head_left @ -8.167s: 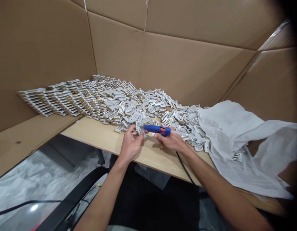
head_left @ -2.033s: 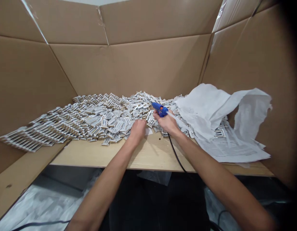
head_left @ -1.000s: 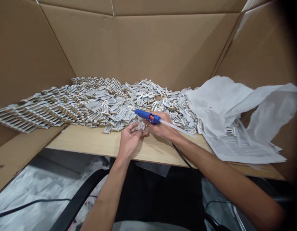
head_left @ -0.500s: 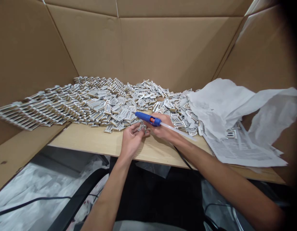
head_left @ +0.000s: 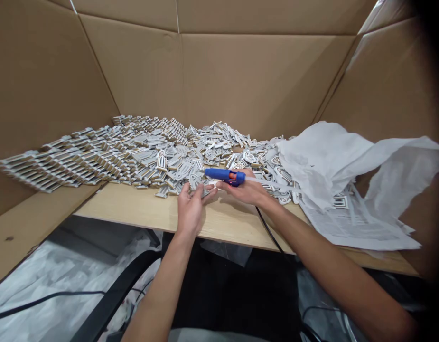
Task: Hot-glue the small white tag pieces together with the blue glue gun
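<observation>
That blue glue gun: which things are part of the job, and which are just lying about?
Part of the job: blue glue gun, right hand, left hand, small white piece.

Just lying about: pile of white-and-wood pieces, crumpled white paper, cardboard walls.

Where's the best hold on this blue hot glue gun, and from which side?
The blue hot glue gun is best gripped by its handle, from the right, as the right hand does: its nozzle points left, toward the left hand.

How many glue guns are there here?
1: the blue glue gun is in the right hand, above the table. Another could be hidden under the crumpled paper.
</observation>
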### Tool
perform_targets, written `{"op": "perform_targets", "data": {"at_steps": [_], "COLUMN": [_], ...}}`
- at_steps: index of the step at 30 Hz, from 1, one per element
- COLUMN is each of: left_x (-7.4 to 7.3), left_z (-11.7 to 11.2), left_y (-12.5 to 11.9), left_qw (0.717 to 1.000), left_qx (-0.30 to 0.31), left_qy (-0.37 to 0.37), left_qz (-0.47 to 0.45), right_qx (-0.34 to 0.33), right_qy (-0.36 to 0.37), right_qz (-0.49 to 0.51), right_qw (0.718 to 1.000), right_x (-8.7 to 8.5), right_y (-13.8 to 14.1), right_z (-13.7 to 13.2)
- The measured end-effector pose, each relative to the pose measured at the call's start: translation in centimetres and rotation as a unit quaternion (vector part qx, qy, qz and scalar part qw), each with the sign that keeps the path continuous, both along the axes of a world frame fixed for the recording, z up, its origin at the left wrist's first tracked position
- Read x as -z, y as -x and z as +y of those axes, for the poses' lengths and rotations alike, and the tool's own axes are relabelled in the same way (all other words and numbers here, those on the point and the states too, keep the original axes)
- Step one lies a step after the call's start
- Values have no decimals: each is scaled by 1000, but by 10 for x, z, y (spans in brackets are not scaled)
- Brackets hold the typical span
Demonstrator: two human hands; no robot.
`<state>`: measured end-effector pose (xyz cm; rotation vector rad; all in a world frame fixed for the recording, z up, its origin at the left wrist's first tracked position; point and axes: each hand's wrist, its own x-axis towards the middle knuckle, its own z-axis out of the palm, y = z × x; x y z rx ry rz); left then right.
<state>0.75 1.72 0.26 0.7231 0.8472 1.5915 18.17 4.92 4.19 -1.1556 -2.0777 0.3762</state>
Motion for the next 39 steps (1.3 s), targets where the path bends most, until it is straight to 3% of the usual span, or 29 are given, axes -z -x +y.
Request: {"op": "perform_targets", "data": {"at_steps": [4,8,27,39], "left_x": [0,-1,-4,3], "left_z": [0,-1,-4,-2], "left_y": [0,-1,-2,-1], "left_qw": [999,1000,999,998], "left_qx": [-7,-7,0,-3], "left_qy": [-35,-28,-34,-51], "left_qz": [-6,5,16,30], "right_qx": [-40,-64,-58,-45], "right_qy": [55,55,80,68], "right_qz": [-35,-55,-60,-74], "right_qw": [997,995,993,994], "right_x": [1,6,6,10], "right_y": [0,-1,0,0], "right_z": [1,4,4,7]}}
